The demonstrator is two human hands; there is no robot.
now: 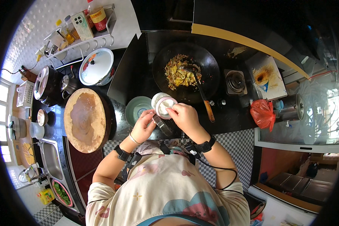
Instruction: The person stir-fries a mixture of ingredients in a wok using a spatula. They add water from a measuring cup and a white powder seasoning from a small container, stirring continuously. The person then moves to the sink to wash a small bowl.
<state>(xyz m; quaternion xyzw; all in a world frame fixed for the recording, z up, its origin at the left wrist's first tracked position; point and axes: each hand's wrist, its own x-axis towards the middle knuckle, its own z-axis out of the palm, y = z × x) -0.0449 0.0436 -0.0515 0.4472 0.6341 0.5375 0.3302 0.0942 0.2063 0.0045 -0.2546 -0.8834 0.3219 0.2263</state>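
Observation:
My right hand (186,117) grips the pink-rimmed jar (172,102), thumb over its rim, with white contents inside. Behind it, partly covered, shows a second round white-topped container (158,97). With its fingertips, my left hand (143,126) pinches the edge of a dark, see-through round lid (163,126), tilted below the jar. Under and left of the jars stands a pale green bowl (132,110). Beyond my hands a black wok (163,86) holds cooked egg and chopped food (183,80). A wooden-handled spatula (200,84) rests in it, its handle over the rim towards me.
A thick round chopping board (86,121) and a lidded enamel pot (97,66) stand left. Dark panels shield the wok's sides. To the right are a gas burner (235,82) and a red plastic bag (262,113). A sink (52,158) lies at lower left.

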